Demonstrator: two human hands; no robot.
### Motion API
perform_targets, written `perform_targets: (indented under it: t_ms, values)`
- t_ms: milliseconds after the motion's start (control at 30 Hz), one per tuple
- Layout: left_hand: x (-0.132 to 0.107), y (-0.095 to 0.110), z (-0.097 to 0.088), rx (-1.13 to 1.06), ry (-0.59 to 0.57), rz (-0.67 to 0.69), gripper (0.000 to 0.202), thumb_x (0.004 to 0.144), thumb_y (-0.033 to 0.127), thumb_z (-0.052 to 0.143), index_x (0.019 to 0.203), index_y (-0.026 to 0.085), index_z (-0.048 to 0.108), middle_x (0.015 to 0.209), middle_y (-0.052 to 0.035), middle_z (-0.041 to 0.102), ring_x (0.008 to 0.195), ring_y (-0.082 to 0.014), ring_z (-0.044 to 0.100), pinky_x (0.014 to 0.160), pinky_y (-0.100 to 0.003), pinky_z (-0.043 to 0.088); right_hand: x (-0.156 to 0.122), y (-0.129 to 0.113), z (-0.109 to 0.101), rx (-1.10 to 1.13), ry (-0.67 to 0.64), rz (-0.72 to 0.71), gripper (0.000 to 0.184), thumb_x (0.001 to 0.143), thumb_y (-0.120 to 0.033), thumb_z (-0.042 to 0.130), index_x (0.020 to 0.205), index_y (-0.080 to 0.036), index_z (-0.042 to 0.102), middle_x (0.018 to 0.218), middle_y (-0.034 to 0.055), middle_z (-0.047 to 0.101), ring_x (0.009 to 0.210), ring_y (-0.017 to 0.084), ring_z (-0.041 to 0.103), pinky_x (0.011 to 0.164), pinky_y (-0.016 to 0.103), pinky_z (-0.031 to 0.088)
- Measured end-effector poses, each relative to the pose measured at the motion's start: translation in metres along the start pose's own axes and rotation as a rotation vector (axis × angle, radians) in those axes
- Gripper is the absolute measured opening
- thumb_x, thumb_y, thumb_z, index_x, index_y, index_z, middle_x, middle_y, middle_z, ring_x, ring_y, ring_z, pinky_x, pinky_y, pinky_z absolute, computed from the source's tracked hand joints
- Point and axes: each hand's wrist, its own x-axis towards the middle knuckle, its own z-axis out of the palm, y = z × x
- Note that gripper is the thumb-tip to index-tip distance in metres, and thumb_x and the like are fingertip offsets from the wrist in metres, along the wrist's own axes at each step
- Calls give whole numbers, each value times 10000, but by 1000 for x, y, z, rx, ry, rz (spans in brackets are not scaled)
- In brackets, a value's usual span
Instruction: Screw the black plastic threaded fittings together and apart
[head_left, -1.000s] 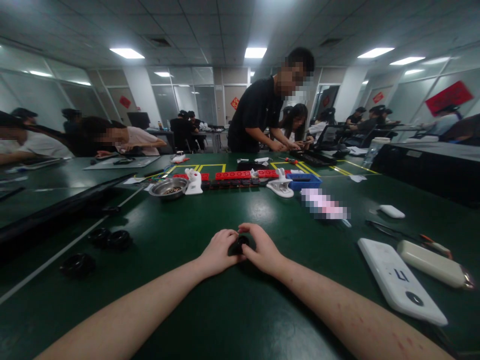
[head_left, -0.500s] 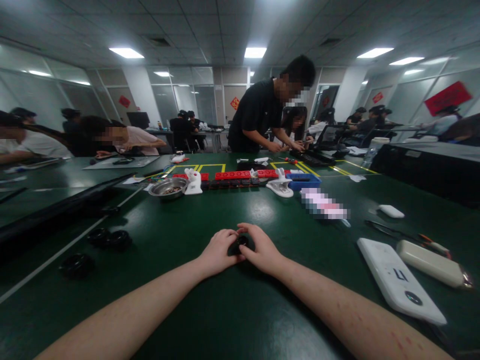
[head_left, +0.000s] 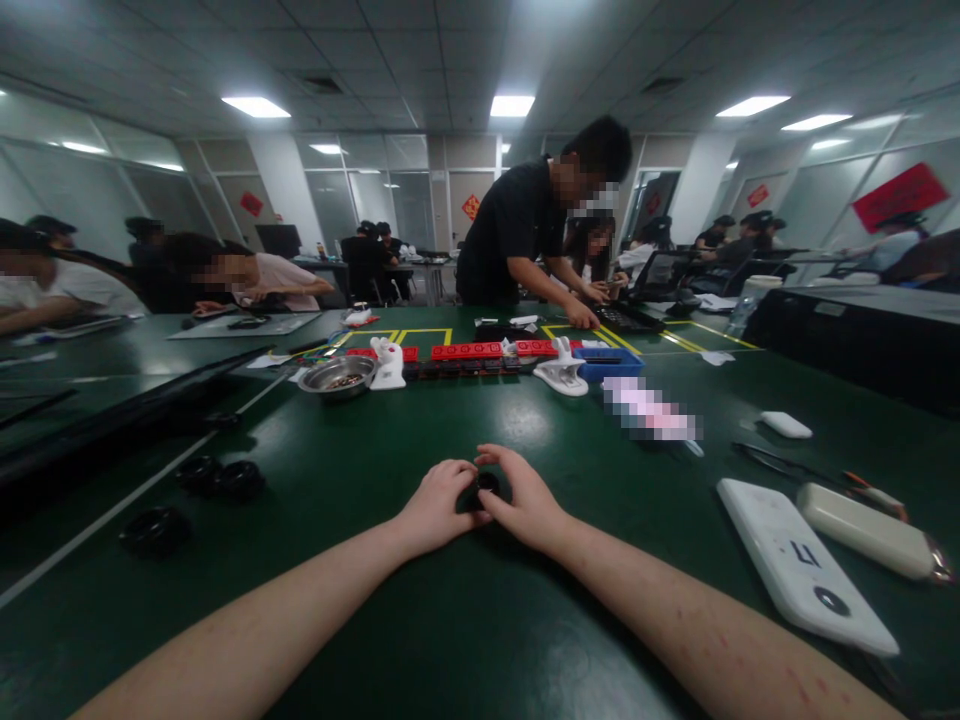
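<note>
A small round black part [head_left: 482, 487] rests on the green table [head_left: 450, 620] in front of me. My left hand [head_left: 437, 504] has its fingers curled against the part's left side. My right hand [head_left: 525, 496] closes over it from the right, fingertips on top. Most of the part is hidden between the two hands.
Three black rings [head_left: 217, 478] lie at the left. A white flat device [head_left: 802, 572] and a cream case [head_left: 870, 528] lie at the right. Farther off are a metal bowl [head_left: 337, 376], red blocks [head_left: 480, 351] and a blue tray [head_left: 609, 362]. A person in black [head_left: 525, 235] leans over the far side.
My hands stay on the black part with hardly any motion. The person in black has bent lower and reached a hand farther down to the table.
</note>
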Motion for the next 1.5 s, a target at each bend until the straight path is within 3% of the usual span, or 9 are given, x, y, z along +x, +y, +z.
perform_targets:
  t_ms: [167,300,433,633,867,1133,1267,1367,1500]
  values:
    - [-1,2,-2,-17,-4,2,326,695,404,596,948,203,554,1056,-56,517,1000,-235,454,884,-389,367,2,2,1,-42,68,71,447,662,-251,621,1065,-165,448,919,55,537,880,198,499,807,362,415]
    - [-1,0,-1,-29,2,5,379,691,401,602,1012,211,535,1067,-52,515,1008,-232,449,893,-389,363,2,2,0,-4,8,37,395,666,-140,560,1045,-181,457,922,47,546,886,185,507,814,351,417]
    - [-1,0,-1,-32,9,0,419,673,387,622,1032,196,522,1082,-58,509,1023,-235,443,904,-393,355,0,2,0,28,-32,-9,505,650,-75,508,1133,-183,405,1050,68,525,984,187,481,888,360,378]
    - [0,4,-4,-26,-3,-5,333,692,408,601,942,192,555,1054,-52,519,1007,-227,452,896,-381,360,2,4,1,-35,92,69,425,666,-240,610,1053,-172,450,920,60,538,879,203,505,801,374,419]
    - [-1,3,-3,-21,-17,-31,429,695,414,594,1052,190,511,1078,-66,510,1041,-241,433,918,-399,348,2,2,0,63,3,-1,457,659,-72,501,1093,-195,426,976,45,564,941,178,513,861,356,395]
    - [-1,3,-2,-4,1,0,305,702,405,585,915,189,552,1053,-61,518,1001,-230,456,886,-381,370,2,5,3,-47,97,82,445,662,-270,624,1059,-179,445,913,57,538,871,203,505,797,374,418]
    - [-1,3,-2,-7,-4,1,321,700,369,589,965,191,547,1062,-61,520,1008,-227,455,896,-377,362,3,2,3,-15,33,63,388,658,-154,577,1026,-181,460,894,41,551,864,186,513,802,356,422]
    - [-1,3,-3,-13,-11,-7,382,683,353,607,1020,191,530,1090,-64,514,1040,-231,438,921,-382,345,2,0,1,29,-17,2,492,635,-67,514,1102,-190,418,1016,55,538,959,183,493,870,363,392]
    - [-1,3,-3,-10,-14,-13,373,684,383,606,995,187,539,1094,-67,512,1040,-234,439,921,-385,347,0,1,2,1,39,25,493,664,-127,544,1133,-179,400,1050,75,518,990,199,477,877,380,386]
